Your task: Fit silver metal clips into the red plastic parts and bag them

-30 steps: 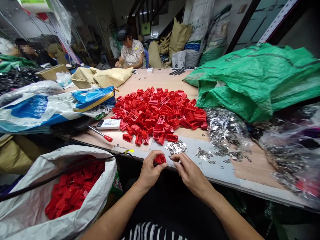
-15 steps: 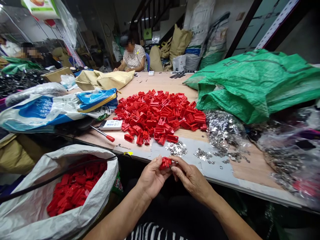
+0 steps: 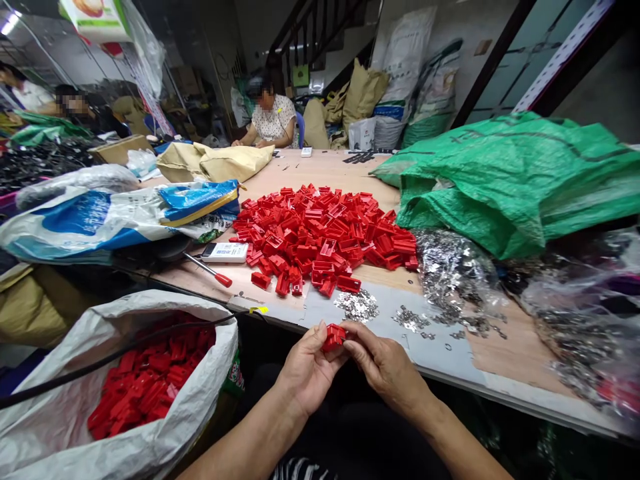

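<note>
My left hand [image 3: 306, 371] and my right hand [image 3: 382, 362] meet just in front of the table's near edge, both pinched on one small red plastic piece [image 3: 333, 335]. A large heap of the same red plastic pieces [image 3: 325, 233] lies on the wooden table [image 3: 500, 340] beyond my hands. Small piles of shiny metal clips [image 3: 358, 305] lie on the grey strip right behind my hands. At lower left a white woven sack [image 3: 120, 427] stands open with several red pieces [image 3: 145, 387] inside.
A red-handled screwdriver [image 3: 210, 272] and a white remote-like device [image 3: 227, 251] lie left of the heap. A green sack [image 3: 510, 177] and clear bags of metal parts [image 3: 580, 313] fill the right side. A blue-white sack [image 3: 100, 217] lies left. A person [image 3: 270, 117] sits at the far end.
My hands have drawn back from the table edge toward me with the red piece. My right fingers have come onto the piece. The view has tilted slightly.
</note>
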### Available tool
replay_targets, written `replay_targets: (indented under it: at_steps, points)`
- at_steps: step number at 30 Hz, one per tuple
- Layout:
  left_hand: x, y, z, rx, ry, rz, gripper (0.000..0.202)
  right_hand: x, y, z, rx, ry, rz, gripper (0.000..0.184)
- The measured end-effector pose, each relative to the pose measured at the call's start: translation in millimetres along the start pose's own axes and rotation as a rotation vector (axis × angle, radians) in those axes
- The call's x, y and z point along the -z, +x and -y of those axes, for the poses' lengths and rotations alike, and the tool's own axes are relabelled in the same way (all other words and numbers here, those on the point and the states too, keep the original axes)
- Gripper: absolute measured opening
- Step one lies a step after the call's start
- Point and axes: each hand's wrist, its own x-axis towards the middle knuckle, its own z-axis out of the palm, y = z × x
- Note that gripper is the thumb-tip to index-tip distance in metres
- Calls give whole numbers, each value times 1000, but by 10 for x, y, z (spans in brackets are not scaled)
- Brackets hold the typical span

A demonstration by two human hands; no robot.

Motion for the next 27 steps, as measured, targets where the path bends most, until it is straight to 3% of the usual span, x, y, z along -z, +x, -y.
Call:
replay_targets:
  at_steps: [5,8,11,15,18,22,27]
  points:
    - [-5,-7,5,-23,8,38,13,-76,75,-26,-49,127,-67,30]
    - [9,14,-27,-88,158,75,17,-87,151,-76,-116,200,-60,36]
    - [67,93,-113,-326,498,-3,20,-31,254,-141,-154,133,-48,34]
    - [185,244,-287,-714,999,-127,17,89,440,-233,-105,-131,-159,23]
    - [263,328,-384,-866,1166,-161,14,124,613,-278,-49,-301,-196,21]
    - [336,364,-421,-914,1230,-223,11,77,870,-290,6,-475,-228,25]
    - [379,336,-430,-920,1157,-233,24,-28,1128,-279,-7,-602,-216,26]
